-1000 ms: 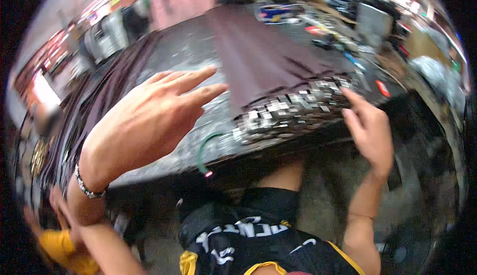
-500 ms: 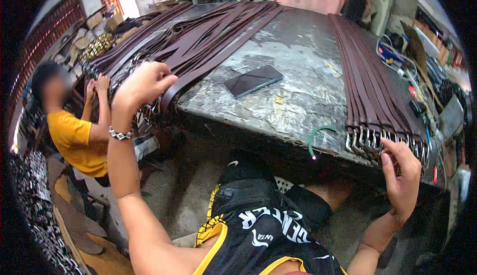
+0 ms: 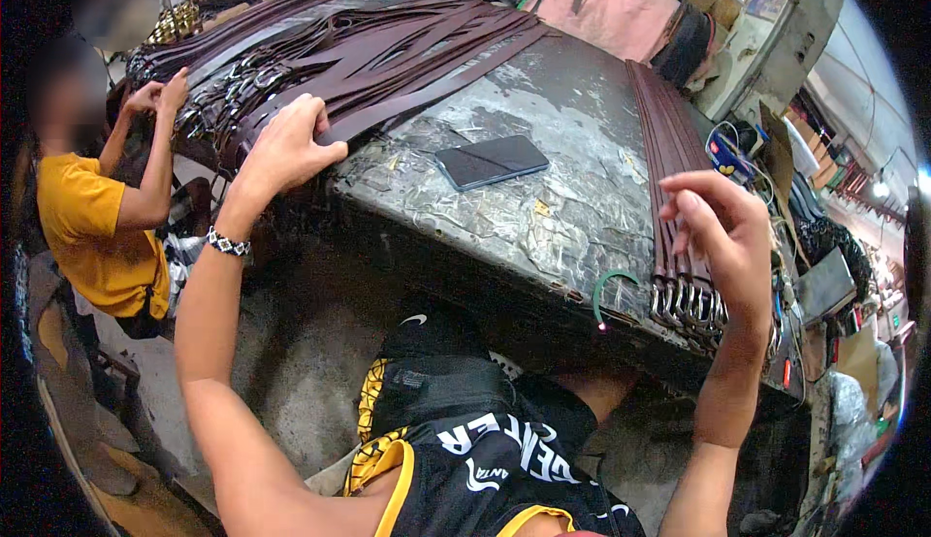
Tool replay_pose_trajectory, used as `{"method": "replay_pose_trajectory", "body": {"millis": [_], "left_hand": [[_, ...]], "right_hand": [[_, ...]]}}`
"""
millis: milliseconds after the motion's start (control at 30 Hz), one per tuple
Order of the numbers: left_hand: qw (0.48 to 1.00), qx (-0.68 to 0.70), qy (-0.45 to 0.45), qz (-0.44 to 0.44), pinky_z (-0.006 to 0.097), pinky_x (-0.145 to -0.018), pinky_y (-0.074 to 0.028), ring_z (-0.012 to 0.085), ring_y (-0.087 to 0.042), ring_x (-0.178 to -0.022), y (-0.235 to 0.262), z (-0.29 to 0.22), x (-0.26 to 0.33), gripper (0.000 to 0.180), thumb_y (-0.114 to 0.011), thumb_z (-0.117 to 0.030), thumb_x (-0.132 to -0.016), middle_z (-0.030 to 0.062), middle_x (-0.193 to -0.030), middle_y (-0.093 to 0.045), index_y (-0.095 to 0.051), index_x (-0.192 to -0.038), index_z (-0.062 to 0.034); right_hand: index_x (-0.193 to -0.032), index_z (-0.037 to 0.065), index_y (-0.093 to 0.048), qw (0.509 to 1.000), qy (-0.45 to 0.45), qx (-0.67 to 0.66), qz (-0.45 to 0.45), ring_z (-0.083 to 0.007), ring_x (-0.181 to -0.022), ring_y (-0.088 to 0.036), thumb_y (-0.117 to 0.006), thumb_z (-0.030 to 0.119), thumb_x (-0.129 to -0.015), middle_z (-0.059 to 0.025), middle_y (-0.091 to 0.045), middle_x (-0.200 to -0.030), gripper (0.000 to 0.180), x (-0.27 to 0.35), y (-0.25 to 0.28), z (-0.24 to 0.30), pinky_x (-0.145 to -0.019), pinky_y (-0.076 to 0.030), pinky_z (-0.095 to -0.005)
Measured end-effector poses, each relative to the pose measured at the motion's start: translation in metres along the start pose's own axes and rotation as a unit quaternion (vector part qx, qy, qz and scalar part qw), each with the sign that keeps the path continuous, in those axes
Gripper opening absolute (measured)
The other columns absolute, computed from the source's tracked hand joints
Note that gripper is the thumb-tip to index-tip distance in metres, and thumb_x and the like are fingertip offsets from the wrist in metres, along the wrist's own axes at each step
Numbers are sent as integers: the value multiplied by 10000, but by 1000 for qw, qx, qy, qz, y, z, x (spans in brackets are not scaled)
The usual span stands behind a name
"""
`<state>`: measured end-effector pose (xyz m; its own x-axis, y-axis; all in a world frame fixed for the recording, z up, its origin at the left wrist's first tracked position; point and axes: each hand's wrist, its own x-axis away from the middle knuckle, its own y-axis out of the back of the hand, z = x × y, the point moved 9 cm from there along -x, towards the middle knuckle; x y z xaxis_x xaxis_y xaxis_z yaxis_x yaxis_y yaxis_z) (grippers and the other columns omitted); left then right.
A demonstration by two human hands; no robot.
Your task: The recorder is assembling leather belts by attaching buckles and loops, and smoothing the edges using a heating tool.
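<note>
My left hand (image 3: 289, 144) is at the table's left near edge, its fingers curled around the near end of a dark brown strap (image 3: 427, 105). The fingertips are partly hidden. That strap lies on the right side of a wide heap of similar straps (image 3: 369, 52) with metal buckles (image 3: 228, 91). My right hand (image 3: 722, 227) is raised over the right-hand row of brown straps (image 3: 655, 149), thumb and fingers bent and apart, with nothing visible in them. Silver hook-shaped buckles (image 3: 689, 302) end this row at the table's near edge.
A dark phone (image 3: 493, 162) lies on the worn table (image 3: 543, 246). A green curved cord (image 3: 598, 294) hangs over the front edge. A person in a yellow shirt (image 3: 82, 236) works at the left. Cables and a blue object (image 3: 727, 157) crowd the right side.
My right hand has lifted off the buckles, up and to the left. My left hand has come onto the strap's end. The view has turned toward the right.
</note>
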<state>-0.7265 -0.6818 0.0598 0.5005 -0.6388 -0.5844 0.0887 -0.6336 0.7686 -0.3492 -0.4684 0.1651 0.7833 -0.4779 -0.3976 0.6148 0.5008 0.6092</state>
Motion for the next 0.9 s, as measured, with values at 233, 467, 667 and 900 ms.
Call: {"method": "replay_pose_trajectory", "body": {"millis": [233, 467, 667, 900], "left_hand": [[981, 187, 36, 28, 277, -565, -401, 86, -457, -652, 6, 22, -11, 339, -818, -251, -772, -12, -699, -509, -556, -812, -37], [920, 381, 77, 56, 212, -543, -302, 22, -426, -637, 23, 9, -9, 358, -821, -266, -843, -61, -721, -576, -578, -998, -54], [881, 467, 2, 83, 190, -619, -437, 38, -593, -743, 22, -41, -28, 342, -797, -239, -887, 16, -828, -696, -598, -1051, -14], [856, 508, -36, 88, 237, -621, -510, 91, -647, -763, 8, -113, -60, 367, -746, -190, -924, 76, -915, -717, -575, -1172, 19]], "right_hand": [[-1070, -42, -698, 996, 15, -25, 84, -64, -645, -590, -616, 140, -984, -58, -699, -837, 218, -45, -63, 9, -582, -480, -225], [-1156, -12, -674, 982, 43, 14, 183, -80, -623, -618, -630, 200, -982, -71, -692, -822, 277, -75, -127, 31, -565, -493, -231], [-1315, -12, -573, 926, -168, -187, 281, -176, -789, -719, -401, 541, -1063, -123, -722, -921, 632, -101, -186, 10, -627, -538, -266], [-1362, 25, -501, 884, -98, -379, 255, -200, -952, -715, -338, 577, -1063, -129, -718, -1138, 648, -176, -204, -16, -804, -580, -344]]}}
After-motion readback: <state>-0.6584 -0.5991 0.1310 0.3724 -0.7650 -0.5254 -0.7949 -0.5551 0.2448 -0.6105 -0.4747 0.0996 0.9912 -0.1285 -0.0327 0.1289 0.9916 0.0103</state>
